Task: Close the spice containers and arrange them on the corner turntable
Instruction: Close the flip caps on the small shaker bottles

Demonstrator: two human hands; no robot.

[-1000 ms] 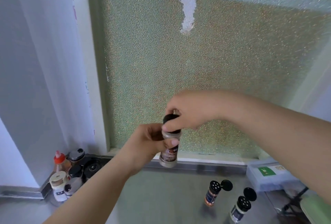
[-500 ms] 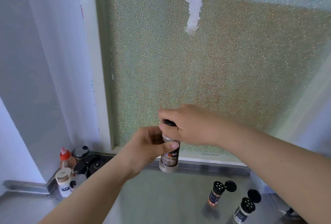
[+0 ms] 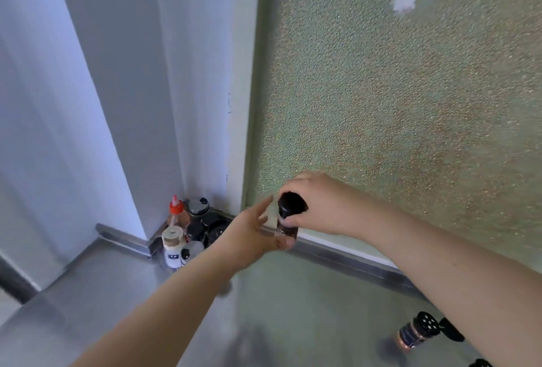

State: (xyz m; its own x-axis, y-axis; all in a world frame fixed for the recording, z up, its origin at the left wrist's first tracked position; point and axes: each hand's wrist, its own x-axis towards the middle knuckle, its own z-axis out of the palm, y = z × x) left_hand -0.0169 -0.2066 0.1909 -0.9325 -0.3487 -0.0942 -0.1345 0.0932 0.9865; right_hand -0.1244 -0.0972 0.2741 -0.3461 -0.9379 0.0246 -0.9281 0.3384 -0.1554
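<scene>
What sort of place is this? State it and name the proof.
Most likely a home kitchen corner. A steel counter runs under a frosted window, condiment bottles crowd the corner, and the right hand holds a spice jar while another jar stands open on the counter.

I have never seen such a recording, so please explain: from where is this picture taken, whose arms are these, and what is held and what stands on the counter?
There is no machine here. A person wears a camera on the head, so you look down along that person's own two bare arms. The right hand grips a spice jar around its black lid, which looks closed. The left hand is open, its fingers beside the jar's lower part. In the corner of the metal counter several bottles stand together, among them a red-capped bottle and a white jar. At the lower right stands another spice jar, its flip lid open.
</scene>
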